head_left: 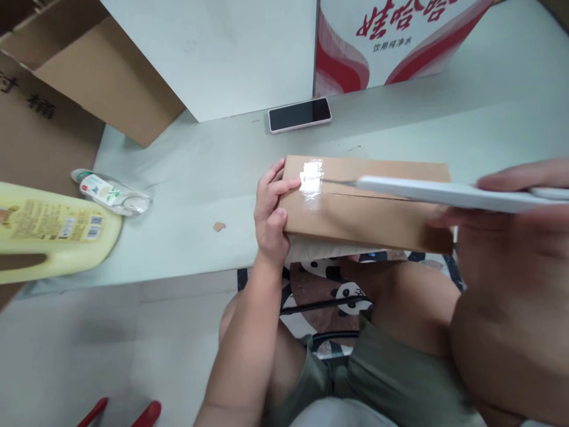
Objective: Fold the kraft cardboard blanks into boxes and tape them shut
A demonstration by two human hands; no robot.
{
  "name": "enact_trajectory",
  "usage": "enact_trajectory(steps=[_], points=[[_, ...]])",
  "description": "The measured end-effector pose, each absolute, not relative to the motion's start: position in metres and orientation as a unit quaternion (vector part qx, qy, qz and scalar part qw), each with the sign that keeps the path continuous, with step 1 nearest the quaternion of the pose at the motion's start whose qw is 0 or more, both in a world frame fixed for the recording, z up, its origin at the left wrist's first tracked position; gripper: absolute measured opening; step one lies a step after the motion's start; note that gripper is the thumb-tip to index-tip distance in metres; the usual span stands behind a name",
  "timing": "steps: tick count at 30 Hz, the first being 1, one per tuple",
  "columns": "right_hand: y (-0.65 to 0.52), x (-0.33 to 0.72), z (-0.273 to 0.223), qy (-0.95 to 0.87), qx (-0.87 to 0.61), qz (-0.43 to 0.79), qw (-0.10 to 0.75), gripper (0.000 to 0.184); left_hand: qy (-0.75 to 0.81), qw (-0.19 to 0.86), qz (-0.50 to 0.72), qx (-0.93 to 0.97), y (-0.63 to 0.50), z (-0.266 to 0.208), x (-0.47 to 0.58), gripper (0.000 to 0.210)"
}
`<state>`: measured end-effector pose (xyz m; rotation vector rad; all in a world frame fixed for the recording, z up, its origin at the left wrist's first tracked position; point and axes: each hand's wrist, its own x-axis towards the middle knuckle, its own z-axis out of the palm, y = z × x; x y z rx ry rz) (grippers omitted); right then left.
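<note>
A flat brown cardboard box lies at the near edge of a pale table, its seam sealed with clear tape. My left hand grips the box's left end, thumb on top beside the tape. My right hand, close to the camera and blurred, holds a white utility knife. Its thin blade tip rests on the seam just right of the shiny tape patch.
A phone lies face up behind the box. At the left are a yellow jug on its side, a crushed clear bottle and an open carton. A red-and-white printed box stands at the back. My knees are under the table edge.
</note>
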<state>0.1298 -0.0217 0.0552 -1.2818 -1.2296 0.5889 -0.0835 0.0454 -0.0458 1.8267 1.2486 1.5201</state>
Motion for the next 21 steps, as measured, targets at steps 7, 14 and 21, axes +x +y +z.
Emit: enact_trajectory(steps=[7, 14, 21], points=[[-0.009, 0.125, 0.044, -0.539, -0.527, 0.285, 0.592, 0.033, 0.423, 0.236, 0.560, 0.673, 0.046, -0.050, -0.084, 0.053], [-0.013, 0.129, 0.039, -0.534, -0.517, 0.305, 0.595, 0.026, 0.367, 0.258, 0.580, 0.680, 0.050, -0.055, -0.087, 0.047], [-0.014, 0.131, 0.039, -0.562, -0.558, 0.244, 0.560, 0.016, 0.376, 0.262, 0.577, 0.676, 0.049, -0.053, -0.086, 0.047]])
